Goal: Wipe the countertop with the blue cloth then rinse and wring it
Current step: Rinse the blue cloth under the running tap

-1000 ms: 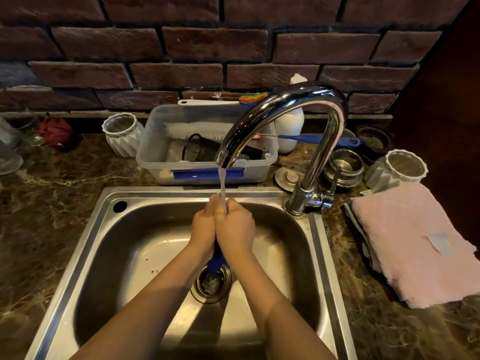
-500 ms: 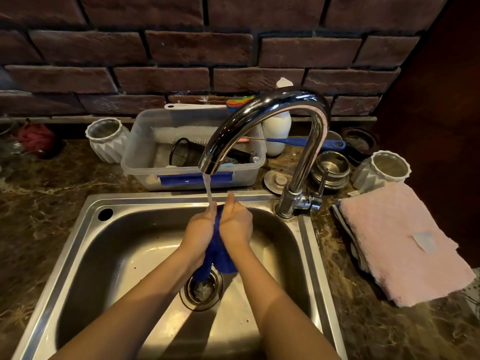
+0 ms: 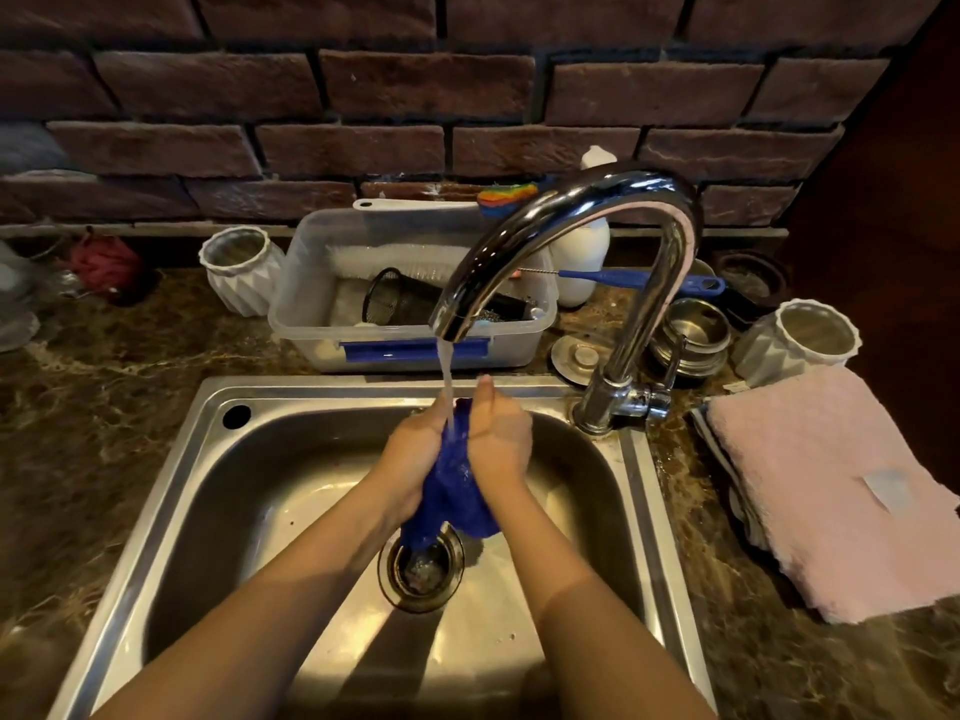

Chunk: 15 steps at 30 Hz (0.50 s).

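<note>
The blue cloth (image 3: 453, 491) is bunched between my two hands over the steel sink (image 3: 171, 475), under the water running from the chrome faucet (image 3: 571, 210). My left hand (image 3: 415, 449) grips its left side and my right hand (image 3: 501, 439) grips its right side, thumb pointing up. The cloth's lower part hangs wet above the drain (image 3: 422, 563). The stream lands on the cloth's top, between the hands.
Dark marble countertop (image 3: 104, 387) surrounds the sink. Behind it stand a clear plastic tub (image 3: 322, 324) with brushes, two white faceted pots (image 3: 241, 267) (image 3: 802, 337), a white bottle (image 3: 582, 257) and steel bowls (image 3: 693, 330). A folded pink towel (image 3: 831, 491) lies at the right.
My hands have spread slightly apart, so more of the blue cloth shows between and below them. The water keeps running.
</note>
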Each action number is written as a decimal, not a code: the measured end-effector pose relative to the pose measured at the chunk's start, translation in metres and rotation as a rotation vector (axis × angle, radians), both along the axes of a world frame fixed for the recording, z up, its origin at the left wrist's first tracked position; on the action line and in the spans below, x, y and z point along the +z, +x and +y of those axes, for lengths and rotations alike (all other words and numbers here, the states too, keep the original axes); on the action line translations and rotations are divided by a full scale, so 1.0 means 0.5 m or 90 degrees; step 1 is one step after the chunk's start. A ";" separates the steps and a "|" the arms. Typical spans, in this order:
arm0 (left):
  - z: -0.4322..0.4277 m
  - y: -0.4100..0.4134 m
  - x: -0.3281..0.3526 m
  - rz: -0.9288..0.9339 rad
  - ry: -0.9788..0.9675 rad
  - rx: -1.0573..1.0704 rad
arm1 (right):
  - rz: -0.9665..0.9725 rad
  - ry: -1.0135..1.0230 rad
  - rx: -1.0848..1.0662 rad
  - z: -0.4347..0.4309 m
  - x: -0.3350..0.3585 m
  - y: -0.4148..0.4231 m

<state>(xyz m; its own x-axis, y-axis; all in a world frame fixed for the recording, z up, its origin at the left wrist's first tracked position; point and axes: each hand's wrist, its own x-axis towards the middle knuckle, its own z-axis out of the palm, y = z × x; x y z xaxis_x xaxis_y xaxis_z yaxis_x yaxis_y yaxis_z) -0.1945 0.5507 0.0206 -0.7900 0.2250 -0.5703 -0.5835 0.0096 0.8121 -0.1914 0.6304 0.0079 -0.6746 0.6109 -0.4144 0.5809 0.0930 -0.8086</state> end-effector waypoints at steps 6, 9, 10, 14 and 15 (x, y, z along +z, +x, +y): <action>-0.014 -0.014 -0.004 -0.065 0.116 0.038 | 0.045 0.110 0.093 -0.065 0.012 0.060; -0.002 0.002 -0.022 -0.098 0.127 0.070 | 0.014 0.132 0.093 -0.036 0.016 0.021; 0.001 0.008 -0.022 -0.096 0.103 0.072 | -0.016 0.133 0.071 -0.021 0.010 0.004; -0.001 0.013 -0.023 -0.079 0.053 0.041 | -0.014 0.140 0.074 0.010 -0.021 -0.023; -0.008 0.012 -0.026 -0.074 0.049 0.020 | -0.007 0.147 0.105 0.015 -0.030 -0.021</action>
